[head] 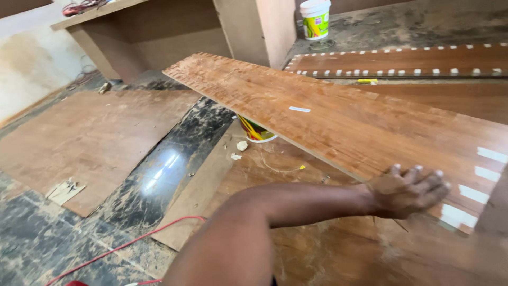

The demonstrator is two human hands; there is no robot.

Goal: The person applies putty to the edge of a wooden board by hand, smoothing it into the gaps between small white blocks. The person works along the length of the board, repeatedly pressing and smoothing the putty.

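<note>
Under one of the hands [406, 191], probably the left, laminate board [338, 114], near edge

The single head-worn camera looked down and forward from close above the person's arm, tilted, with the long wooden board [338, 114] crossing the frame's centre toward the right edge and the floor [32, 243] at lower left

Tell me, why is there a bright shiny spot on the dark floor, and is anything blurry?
Head view: glare from a light reflects off the polished black floor; the arm close to the camera looks soft and dark; the hand on the wooden plank is fairly sharp.
</note>
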